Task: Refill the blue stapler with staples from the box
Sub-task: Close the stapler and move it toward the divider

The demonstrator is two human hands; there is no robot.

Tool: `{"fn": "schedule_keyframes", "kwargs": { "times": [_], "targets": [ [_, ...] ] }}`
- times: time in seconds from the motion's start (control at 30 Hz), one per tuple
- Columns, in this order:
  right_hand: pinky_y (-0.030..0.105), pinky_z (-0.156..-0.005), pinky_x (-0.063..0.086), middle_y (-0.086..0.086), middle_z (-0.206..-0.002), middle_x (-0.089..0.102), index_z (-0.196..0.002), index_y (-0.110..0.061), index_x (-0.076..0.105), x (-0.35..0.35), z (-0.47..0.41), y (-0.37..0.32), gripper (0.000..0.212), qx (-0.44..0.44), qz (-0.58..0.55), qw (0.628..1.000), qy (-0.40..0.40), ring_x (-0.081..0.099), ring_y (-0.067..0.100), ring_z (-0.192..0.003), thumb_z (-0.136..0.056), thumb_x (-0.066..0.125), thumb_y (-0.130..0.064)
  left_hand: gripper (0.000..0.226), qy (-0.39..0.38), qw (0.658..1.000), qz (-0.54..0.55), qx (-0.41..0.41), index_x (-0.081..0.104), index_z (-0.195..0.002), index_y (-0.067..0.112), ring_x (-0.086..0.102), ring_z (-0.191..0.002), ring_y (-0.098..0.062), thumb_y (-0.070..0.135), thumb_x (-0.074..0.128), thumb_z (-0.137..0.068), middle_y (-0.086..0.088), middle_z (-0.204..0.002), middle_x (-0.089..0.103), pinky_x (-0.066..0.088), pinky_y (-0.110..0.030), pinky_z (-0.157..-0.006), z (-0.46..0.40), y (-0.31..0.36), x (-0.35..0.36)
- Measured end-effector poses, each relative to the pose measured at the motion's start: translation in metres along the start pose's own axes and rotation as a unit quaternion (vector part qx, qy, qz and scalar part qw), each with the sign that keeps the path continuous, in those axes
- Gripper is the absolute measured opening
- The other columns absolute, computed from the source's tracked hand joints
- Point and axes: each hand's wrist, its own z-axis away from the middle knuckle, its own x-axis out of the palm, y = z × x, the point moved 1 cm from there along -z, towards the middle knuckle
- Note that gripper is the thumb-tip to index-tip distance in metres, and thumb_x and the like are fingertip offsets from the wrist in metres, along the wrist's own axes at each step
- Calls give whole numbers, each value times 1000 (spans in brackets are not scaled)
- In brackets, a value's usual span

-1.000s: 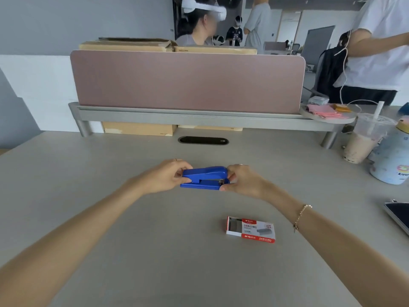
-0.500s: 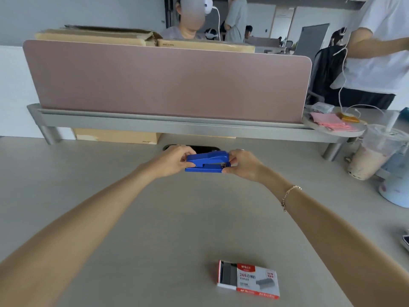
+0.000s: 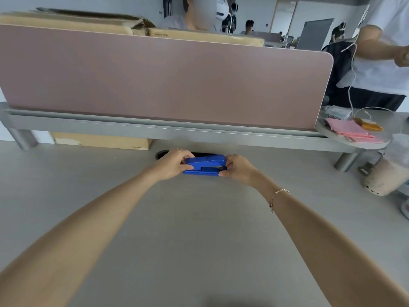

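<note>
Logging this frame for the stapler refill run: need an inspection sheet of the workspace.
Surface: grey desk, bare in front of the arms.
Job's things: blue stapler closed, held at both ends; staple box not in view.
Clutter: milk tea cup at right; pink papers on the raised shelf.
Hands: left hand grips the stapler's left end, right hand its right end.
Cables: white cable hanging by the person at right.
Surroundings: pink divider panel, cardboard boxes behind it, people beyond.
</note>
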Motion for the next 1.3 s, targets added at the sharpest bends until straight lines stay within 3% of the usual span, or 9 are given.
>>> {"fn": "schedule_keyframes", "kwargs": {
  "times": [0.17, 0.33, 0.43, 0.53, 0.7, 0.83, 0.9, 1.17, 1.3],
  "targets": [
    [27, -72, 47, 18, -101, 70, -99, -4, 64, 5, -3, 7, 24, 1, -10, 1000, 5, 65, 30, -91, -76, 71, -9, 25, 9, 1000, 13, -9, 66, -112, 13, 66, -93, -23, 16, 68, -87, -6, -101, 71, 50, -33, -86, -2, -3, 2],
    [42, -86, 52, 21, -102, 70, -99, 2, 62, 5, -8, 7, 32, 15, 4, 1000, -3, 65, 35, -96, -73, 74, -12, 24, 6, 1000, 1, -21, 68, -109, 14, 67, -90, -23, 17, 69, -86, -5, -99, 73, 46, -21, -72, -6, -4, 3],
    [41, -85, 51, 23, -102, 69, -98, 4, 62, 2, -10, 4, 33, 21, 13, 1000, -11, 64, 37, -96, -71, 76, -10, 22, -11, 1000, -2, -27, 70, -107, 12, 67, -91, -26, 13, 70, -85, -7, -101, 73, 40, -12, -66, -10, -2, 1],
    [41, -84, 51, 23, -102, 70, -97, 3, 62, 2, -11, 5, 32, 23, 14, 1000, -12, 64, 37, -96, -71, 76, -10, 22, -16, 999, -4, -27, 71, -105, 14, 68, -91, -25, 12, 72, -83, -7, -100, 73, 41, -13, -63, -12, -3, -1],
    [43, -85, 51, 25, -103, 69, -97, 4, 61, 3, -12, 6, 32, 14, 20, 1000, -13, 64, 38, -96, -72, 75, -10, 24, -16, 999, 20, -23, 72, -101, 15, 69, -86, -27, 9, 76, -78, -5, -94, 73, 53, -38, -87, -15, -10, -1],
    [43, -87, 50, 25, -110, 63, -96, -3, 56, 8, -9, 9, 26, 9, 0, 1000, -14, 62, 35, -97, -76, 71, -9, 27, 7, 999, 18, -31, 70, -107, 16, 67, -89, -23, 14, 75, -80, -8, -99, 73, 49, -29, -79, -12, -14, 5],
    [43, -92, 49, 22, -116, 56, -96, -12, 52, 12, -7, 11, 23, 6, -8, 1000, -7, 59, 34, -101, -79, 67, -11, 35, 24, 999, 23, -41, 65, -115, 13, 66, -94, -22, 18, 74, -82, -10, -104, 71, 47, -28, -83, -9, -16, 10],
    [44, -93, 47, 22, -116, 53, -110, 0, 52, 17, -2, 5, 33, 27, 13, 999, 21, 55, 37, -104, -81, 64, -12, 42, 52, 995, 54, -64, 59, -123, 6, 61, -97, -19, 13, 72, -83, -10, -109, 66, 44, -25, -87, -4, -11, 17],
    [32, -93, 43, 18, -116, 54, -108, -3, 59, 20, 14, 8, 26, 27, -4, 997, 75, 56, 32, -106, -82, 61, -7, 59, 81, 988, 88, -93, 47, -135, 4, 58, -115, -27, 10, 73, -82, -15, -127, 59, 43, -32, -102, 10, -14, 19]
  ]
}}
